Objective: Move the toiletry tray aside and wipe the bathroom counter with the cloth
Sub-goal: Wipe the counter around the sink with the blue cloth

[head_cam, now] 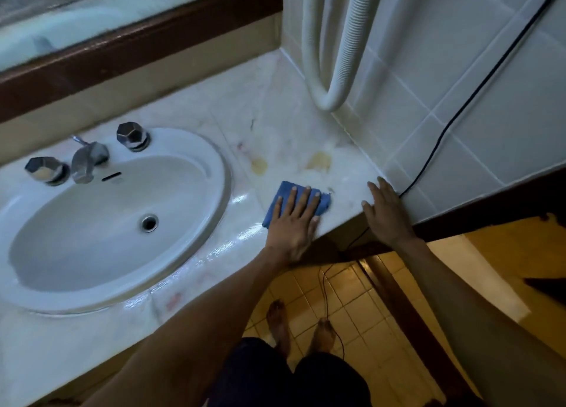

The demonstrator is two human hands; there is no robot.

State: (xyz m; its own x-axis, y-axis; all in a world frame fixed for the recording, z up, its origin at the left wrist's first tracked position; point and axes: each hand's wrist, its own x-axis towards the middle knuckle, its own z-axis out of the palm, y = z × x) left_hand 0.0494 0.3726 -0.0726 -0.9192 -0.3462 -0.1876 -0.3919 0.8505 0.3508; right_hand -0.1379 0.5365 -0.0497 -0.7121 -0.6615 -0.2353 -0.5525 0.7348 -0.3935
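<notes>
A folded blue cloth (283, 197) lies flat on the white marble counter (284, 137), near its front edge and right of the sink. My left hand (294, 223) presses down on the cloth with fingers spread. At the counter's right front corner my right hand (386, 210) rests flat and holds nothing, its fingers touching the tiled side wall. Two yellowish stains (318, 160) mark the counter beyond the cloth. The counter strip by the sink looks wet and shiny. No toiletry tray is in view.
An oval white sink (196, 149) with a chrome tap (87, 161) and two knobs fills the left. A ribbed white hose (333, 54) hangs in the back corner. A black cable (459, 109) runs down the tiled wall to the floor. A mirror (92, 14) is behind.
</notes>
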